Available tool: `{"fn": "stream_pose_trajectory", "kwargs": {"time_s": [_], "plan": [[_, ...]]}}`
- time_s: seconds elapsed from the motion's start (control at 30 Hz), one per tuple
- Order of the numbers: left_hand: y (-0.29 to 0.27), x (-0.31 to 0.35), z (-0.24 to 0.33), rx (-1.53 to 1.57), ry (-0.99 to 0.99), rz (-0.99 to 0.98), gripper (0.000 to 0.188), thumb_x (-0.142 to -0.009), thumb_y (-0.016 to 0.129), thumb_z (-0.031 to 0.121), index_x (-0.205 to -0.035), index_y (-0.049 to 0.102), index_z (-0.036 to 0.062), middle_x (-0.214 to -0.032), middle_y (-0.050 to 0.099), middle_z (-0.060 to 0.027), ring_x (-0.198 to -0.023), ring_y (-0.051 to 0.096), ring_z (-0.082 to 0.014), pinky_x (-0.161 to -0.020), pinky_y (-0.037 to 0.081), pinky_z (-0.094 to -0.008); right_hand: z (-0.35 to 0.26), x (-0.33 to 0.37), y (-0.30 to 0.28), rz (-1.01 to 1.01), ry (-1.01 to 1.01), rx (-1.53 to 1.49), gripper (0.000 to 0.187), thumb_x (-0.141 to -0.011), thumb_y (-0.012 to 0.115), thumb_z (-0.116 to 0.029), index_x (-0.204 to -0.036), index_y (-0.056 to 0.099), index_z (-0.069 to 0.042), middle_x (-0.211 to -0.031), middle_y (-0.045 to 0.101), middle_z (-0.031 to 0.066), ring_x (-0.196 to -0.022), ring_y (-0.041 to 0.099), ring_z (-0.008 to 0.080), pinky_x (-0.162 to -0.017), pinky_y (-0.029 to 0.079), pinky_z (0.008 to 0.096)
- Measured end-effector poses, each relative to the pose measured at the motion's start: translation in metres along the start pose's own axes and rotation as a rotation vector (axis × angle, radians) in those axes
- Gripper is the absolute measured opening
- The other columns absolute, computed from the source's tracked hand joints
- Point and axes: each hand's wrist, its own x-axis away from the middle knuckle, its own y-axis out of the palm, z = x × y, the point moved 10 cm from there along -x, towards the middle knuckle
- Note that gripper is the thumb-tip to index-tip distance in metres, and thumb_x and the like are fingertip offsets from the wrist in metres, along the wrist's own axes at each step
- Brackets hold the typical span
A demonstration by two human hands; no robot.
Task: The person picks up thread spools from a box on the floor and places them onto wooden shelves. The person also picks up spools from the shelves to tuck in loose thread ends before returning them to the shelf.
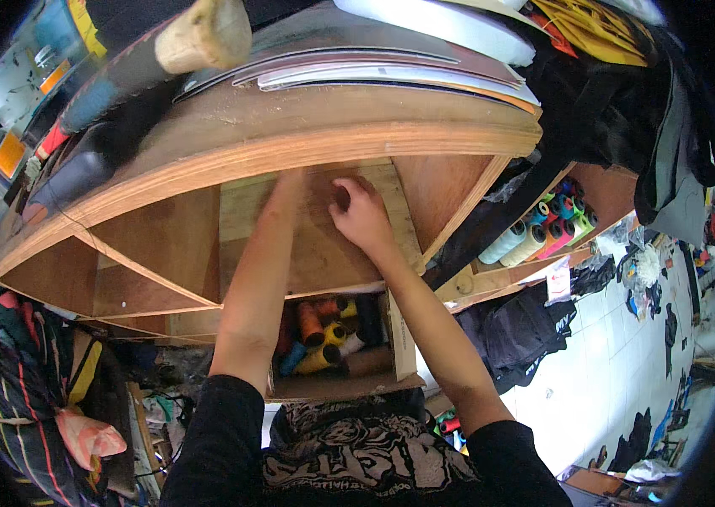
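Observation:
Both my arms reach into the middle compartment of a wooden cabinet. My left hand is mostly hidden beneath the top's front edge and smeared by motion, so its fingers do not show. Close to it on the right, my right hand has its fingers curled. A dark brownish patch shows between thumb and fingers, too unclear to name. Below my forearms, against my body, an open drawer-like box holds several thread spools. Among them are an orange spool, a yellow spool and a brown spool.
Flat sheets lie stacked on the cabinet top, behind its front edge. A wooden handle end juts in at upper left. Slanted dividers split the cabinet. More thread cones stand in a compartment at right. Dark cloth hangs below.

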Motion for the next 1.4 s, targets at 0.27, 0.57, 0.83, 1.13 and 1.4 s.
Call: {"fn": "stream_pose_trajectory", "kwargs": {"time_s": [0.27, 0.57, 0.83, 1.13, 1.4], "plan": [[-0.017, -0.010, 0.003, 0.025, 0.082, -0.015, 0.041, -0.082, 0.061, 0.009, -0.121, 0.051, 0.0027, -0.124, 0.055, -0.0124, -0.115, 0.052, -0.0215, -0.096, 0.042, -0.0350, -0.008, -0.005, -0.009, 0.093, -0.092, -0.029, 0.028, -0.074, 0.067, -0.011, -0.100, 0.061, -0.003, -0.090, 0.064, 0.0178, -0.087, 0.061, 0.0349, -0.078, 0.050, 0.0397], [-0.064, 0.036, 0.028, 0.065, -0.182, -0.211, 0.030, -0.080, 0.064, 0.016, -0.107, 0.061, 0.0026, -0.099, 0.067, -0.0123, -0.091, 0.062, -0.0190, -0.083, 0.047, -0.0335, 0.004, 0.008, -0.020, 0.097, 0.012, -0.383, 0.017, -0.080, 0.063, -0.008, -0.095, 0.064, -0.001, -0.085, 0.066, 0.0133, -0.073, 0.064, 0.0212, -0.068, 0.051, 0.0307], [-0.120, 0.178, 0.112, 0.505, -0.444, -0.589, 0.014, -0.090, 0.058, 0.009, -0.095, 0.060, -0.0033, -0.078, 0.061, -0.0047, -0.070, 0.060, -0.0096, -0.062, 0.047, -0.0238, -0.060, 0.207, 0.080, -1.417, -0.170, -0.048, 0.025, -0.082, 0.063, -0.017, -0.101, 0.063, -0.001, -0.093, 0.067, 0.0161, -0.085, 0.066, 0.0275, -0.074, 0.051, 0.0373], [-0.124, 0.260, 0.082, 0.530, -0.607, -0.470, 0.017, -0.092, 0.056, 0.009, -0.102, 0.057, -0.0039, -0.078, 0.060, -0.0059, -0.070, 0.062, -0.0120, -0.064, 0.049, -0.0242, -0.013, 0.269, 0.143, -0.953, -0.024, 0.273, 0.034, -0.079, 0.056, -0.019, -0.109, 0.059, -0.004, -0.094, 0.063, 0.0194, -0.084, 0.064, 0.0343, -0.067, 0.052, 0.0452], [-0.162, 0.274, 0.068, 0.482, -0.653, -0.214, 0.019, -0.094, 0.051, 0.011, -0.103, 0.057, -0.0042, -0.079, 0.063, -0.0086, -0.072, 0.064, -0.0149, -0.066, 0.051, -0.0264, -0.070, 0.214, 0.067, -1.141, -0.176, 0.301, 0.028, -0.070, 0.068, -0.024, -0.088, 0.066, -0.004, -0.080, 0.064, 0.0185, -0.077, 0.065, 0.0323, -0.068, 0.052, 0.0392]]}}
